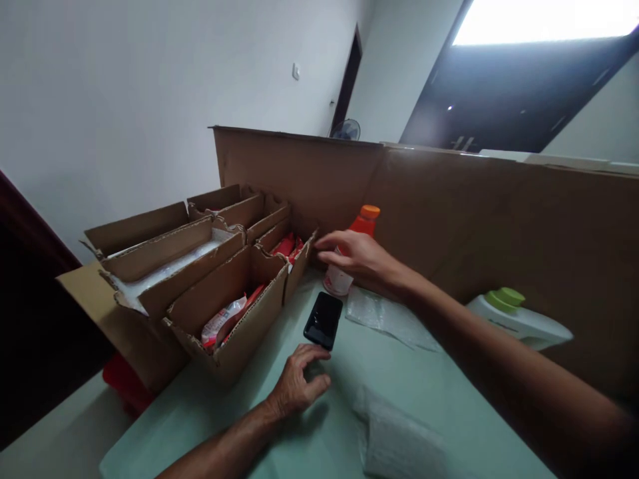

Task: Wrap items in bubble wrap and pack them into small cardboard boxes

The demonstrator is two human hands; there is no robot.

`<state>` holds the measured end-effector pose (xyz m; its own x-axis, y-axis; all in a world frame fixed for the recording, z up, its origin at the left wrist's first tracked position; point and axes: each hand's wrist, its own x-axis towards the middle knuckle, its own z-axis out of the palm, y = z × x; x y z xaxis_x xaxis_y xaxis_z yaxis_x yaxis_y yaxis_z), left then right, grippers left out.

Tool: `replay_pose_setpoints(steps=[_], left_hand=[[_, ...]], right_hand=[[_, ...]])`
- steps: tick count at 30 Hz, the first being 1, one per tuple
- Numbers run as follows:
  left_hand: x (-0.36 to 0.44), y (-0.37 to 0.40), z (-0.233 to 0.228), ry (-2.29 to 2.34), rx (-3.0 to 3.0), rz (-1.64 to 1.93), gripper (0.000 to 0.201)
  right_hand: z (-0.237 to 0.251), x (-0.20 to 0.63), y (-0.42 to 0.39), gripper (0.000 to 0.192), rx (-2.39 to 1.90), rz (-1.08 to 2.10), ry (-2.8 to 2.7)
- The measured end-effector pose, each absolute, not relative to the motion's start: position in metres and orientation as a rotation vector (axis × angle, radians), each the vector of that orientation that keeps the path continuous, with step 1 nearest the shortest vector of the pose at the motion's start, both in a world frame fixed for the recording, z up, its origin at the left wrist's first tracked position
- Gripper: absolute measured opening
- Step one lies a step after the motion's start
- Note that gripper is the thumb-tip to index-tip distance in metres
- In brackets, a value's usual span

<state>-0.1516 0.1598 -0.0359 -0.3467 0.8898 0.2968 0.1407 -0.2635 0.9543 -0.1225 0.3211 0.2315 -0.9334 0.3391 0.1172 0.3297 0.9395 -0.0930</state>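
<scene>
On pale-green table (439, 399): glossy black phone (324, 320) at loosely curled, empty left hand (298, 382); right hand (360, 258) w/ fingers spread, empty.

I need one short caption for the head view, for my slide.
Left hand touches a black phone; right hand reaches past an orange-capped bottle toward cardboard boxes.

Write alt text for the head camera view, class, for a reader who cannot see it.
A person's right hand reaches across a pale green table toward an orange-capped bottle, while the left hand rests by a black phone. Open cardboard boxes holding red packets stand at left.
</scene>
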Motion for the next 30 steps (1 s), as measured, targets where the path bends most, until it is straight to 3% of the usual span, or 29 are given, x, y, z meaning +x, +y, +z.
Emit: replay_pose_setpoints(steps=[3, 10, 13, 17, 19, 21, 23, 26, 30], left_hand=[[-0.151, 0.162, -0.041, 1.447, 1.374, 1.72, 0.035], [-0.147, 0.173, -0.057, 1.524, 1.428, 1.786, 0.039], [-0.148, 0.168, -0.052, 1.535, 1.37, 1.759, 0.042], [-0.155, 0.157, -0.039, 1.59, 1.083, 1.861, 0.068], [-0.159, 0.155, -0.034, 1.564, 0.919, 1.951, 0.07], [-0.161, 0.157, -0.032, 1.519, 0.822, 2.018, 0.066], [-0.161, 0.16, -0.031, 1.509, 0.802, 2.031, 0.065], [-0.159, 0.164, -0.03, 1.567, 0.875, 1.962, 0.067], [-0.154, 0.168, -0.031, 1.692, 0.966, 1.894, 0.06]], right_hand=[[0.223, -0.208, 0.316, 0.035, -0.548, -0.148, -3.201], [0.184, -0.272, 0.318, 0.023, -0.506, -0.14, -3.383], [0.208, -0.247, 0.33, 0.023, -0.533, -0.079, -3.254], [0.232, -0.139, 0.345, 0.045, -0.625, 0.055, -2.963], [0.214, -0.064, 0.345, 0.046, -0.697, 0.54, -2.755], [0.18, 0.005, 0.348, 0.034, -0.81, 0.972, -2.761], [0.148, 0.046, 0.354, 0.024, -0.809, 1.002, -2.855], [0.141, 0.035, 0.356, 0.018, -0.808, 0.797, -2.887], [0.202, -0.09, 0.309, 0.034, -0.469, 0.6, -2.86]])
